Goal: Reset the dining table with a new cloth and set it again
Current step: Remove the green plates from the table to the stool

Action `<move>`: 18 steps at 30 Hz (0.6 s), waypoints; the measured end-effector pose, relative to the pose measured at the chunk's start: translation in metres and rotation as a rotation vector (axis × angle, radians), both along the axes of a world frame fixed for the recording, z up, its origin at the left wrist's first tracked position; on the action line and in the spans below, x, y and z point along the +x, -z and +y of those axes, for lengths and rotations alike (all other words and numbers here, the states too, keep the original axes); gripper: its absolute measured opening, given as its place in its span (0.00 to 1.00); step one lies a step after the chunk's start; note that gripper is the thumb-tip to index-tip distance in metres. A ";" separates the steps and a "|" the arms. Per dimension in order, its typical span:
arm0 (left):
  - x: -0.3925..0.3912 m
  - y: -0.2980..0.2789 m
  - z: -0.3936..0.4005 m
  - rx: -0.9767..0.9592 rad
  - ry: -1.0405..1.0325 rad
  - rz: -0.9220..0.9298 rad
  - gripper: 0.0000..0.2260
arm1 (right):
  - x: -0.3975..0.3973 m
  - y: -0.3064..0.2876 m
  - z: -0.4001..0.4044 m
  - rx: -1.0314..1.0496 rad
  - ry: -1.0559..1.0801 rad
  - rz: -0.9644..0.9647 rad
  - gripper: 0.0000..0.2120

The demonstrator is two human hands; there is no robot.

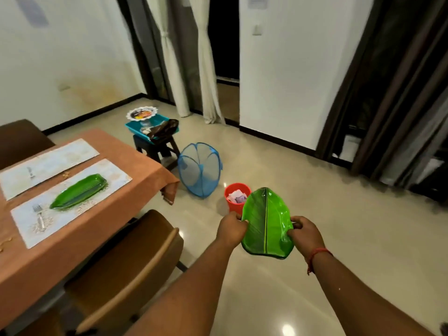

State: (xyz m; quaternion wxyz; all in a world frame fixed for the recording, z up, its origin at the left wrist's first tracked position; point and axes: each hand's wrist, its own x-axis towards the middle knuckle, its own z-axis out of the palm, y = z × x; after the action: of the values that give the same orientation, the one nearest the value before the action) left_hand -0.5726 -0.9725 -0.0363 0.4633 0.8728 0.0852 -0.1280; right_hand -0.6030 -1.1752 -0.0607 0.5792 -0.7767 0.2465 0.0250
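Both hands hold a glossy green leaf-shaped plastic plate (266, 221) in the air above the floor, to the right of the worktop (80, 241). The left hand (231, 230) grips its left edge with curled fingers (242, 223), and the right hand (304, 232) grips its right edge in the same way, so the plate lies between them. A second green leaf-shaped plate (78, 191) rests on a pale rectangular placemat (101, 198) on the orange-brown tablecloth (60, 253), with a metal fork (38, 215) beside it.

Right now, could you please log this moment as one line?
hands: both grip leaf plate | left hand | right hand | over floor, off table
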 end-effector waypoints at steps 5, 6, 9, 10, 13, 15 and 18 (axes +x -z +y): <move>0.083 -0.007 0.026 0.021 -0.201 -0.001 0.03 | 0.134 -0.009 0.024 -0.022 -0.199 0.000 0.19; 0.104 -0.004 0.038 0.011 -0.257 0.005 0.03 | 0.163 -0.006 0.036 -0.027 -0.256 -0.006 0.19; 0.159 -0.001 0.070 0.008 -0.372 -0.006 0.09 | 0.233 -0.010 0.075 -0.032 -0.351 -0.020 0.20; 0.180 0.001 0.083 0.006 -0.411 -0.009 0.07 | 0.260 -0.010 0.091 -0.025 -0.381 -0.028 0.20; 0.253 0.016 0.132 -0.025 -0.536 0.025 0.08 | 0.346 -0.003 0.144 -0.027 -0.480 -0.025 0.20; 0.272 0.016 0.151 -0.006 -0.552 0.039 0.10 | 0.368 -0.010 0.165 -0.024 -0.523 -0.011 0.19; 0.313 0.014 0.183 -0.002 -0.616 0.028 0.09 | 0.422 -0.012 0.204 -0.043 -0.580 -0.014 0.20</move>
State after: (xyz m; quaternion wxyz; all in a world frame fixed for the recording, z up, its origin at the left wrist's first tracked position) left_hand -0.2600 -0.7899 -0.0505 0.4798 0.8036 0.3521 0.0066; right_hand -0.1806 -0.9716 -0.0486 0.5331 -0.8269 0.0107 0.1787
